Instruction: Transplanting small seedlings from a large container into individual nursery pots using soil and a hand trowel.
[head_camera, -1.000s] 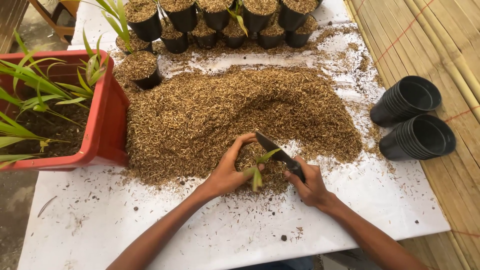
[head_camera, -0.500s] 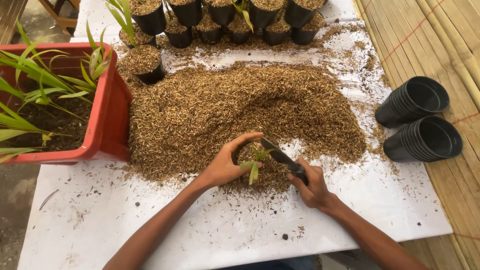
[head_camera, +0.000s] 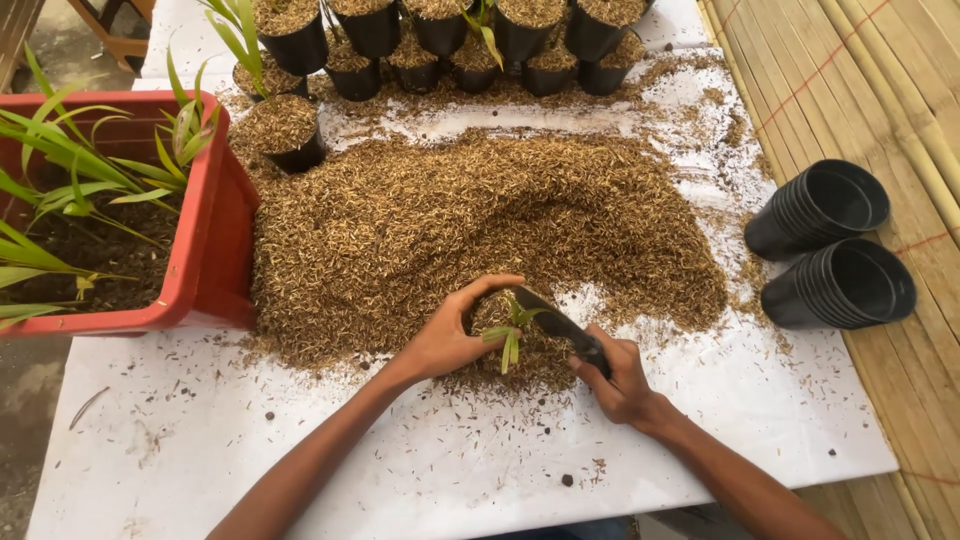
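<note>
A: Grip check. Left hand (head_camera: 445, 338) curls around a small pot (head_camera: 500, 318) that is nearly buried in husk, fingers closed on its rim and side. Right hand (head_camera: 618, 375) is closed on the handle of a dark scoop (head_camera: 548, 318), blade tip at the pot's mouth.

B: Pot position?

A: At the near edge of the husk heap (head_camera: 480, 225), on the white table (head_camera: 300, 450), between the two hands. One green seedling (head_camera: 510, 335) stands in it, leaves tilting toward the person.

B: Notes on doing the fill well?

A: My judgement: keep the left hand steady so the pot stays upright, tip husk in beside the stem rather than onto the leaves, and keep the blade edge clear of the seedling.

B: Counts, working outward.

A: One pot in hand, one seedling, one scoop, one heap. One filled pot (head_camera: 283, 130) stands apart at the heap's far left. A group of filled pots (head_camera: 450, 40) lines the far edge; roughly ten show, some cut off by the frame, so no exact count. Two stacks of empty black pots (head_camera: 830, 245) lie on their sides to the right, on bamboo slats (head_camera: 900, 80). One red tub (head_camera: 205, 235) of soil and grassy plants sits left.
</note>
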